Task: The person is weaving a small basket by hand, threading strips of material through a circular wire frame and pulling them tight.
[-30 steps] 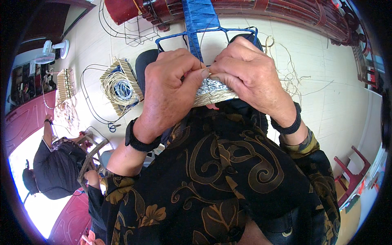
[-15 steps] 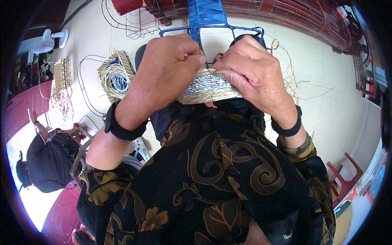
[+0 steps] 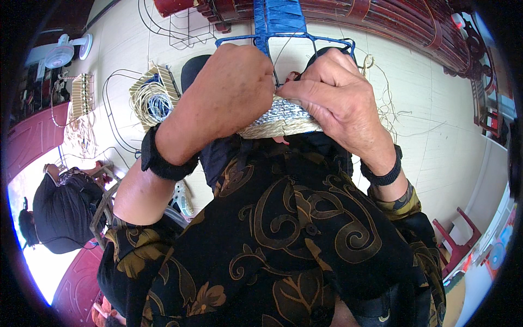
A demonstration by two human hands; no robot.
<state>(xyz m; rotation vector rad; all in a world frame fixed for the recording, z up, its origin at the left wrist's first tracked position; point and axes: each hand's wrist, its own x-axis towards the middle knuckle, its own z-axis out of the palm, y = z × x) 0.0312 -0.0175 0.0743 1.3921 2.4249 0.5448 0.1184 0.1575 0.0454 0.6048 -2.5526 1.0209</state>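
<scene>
Across my lap lies a woven cord band (image 3: 283, 115), silver-grey in the middle with cream cord along its edges. It joins a blue-wrapped frame (image 3: 280, 24) that stretches away from me between my knees. My right hand (image 3: 340, 90) pinches the band's far edge, thumb laid over the cream cord and forefinger pointing left. My left hand (image 3: 231, 90) is closed in a fist just left of that spot, its back turned up. The left fingertips and whatever they hold are hidden behind the knuckles.
On the floor at left, a cord coil (image 3: 155, 106) rests on a slatted piece, with another cord-strung rack (image 3: 81, 103) beyond. A seated person (image 3: 62, 212) is at far left. Loose cord (image 3: 387, 103) trails at right; a red stool (image 3: 457, 240) stands lower right, dark red wooden furniture (image 3: 376, 19) behind.
My left hand has rolled over and drawn slightly toward the right hand, hiding its thumb and fingertips. My right hand stays at the band's edge. The seated person's raised arm has come down.
</scene>
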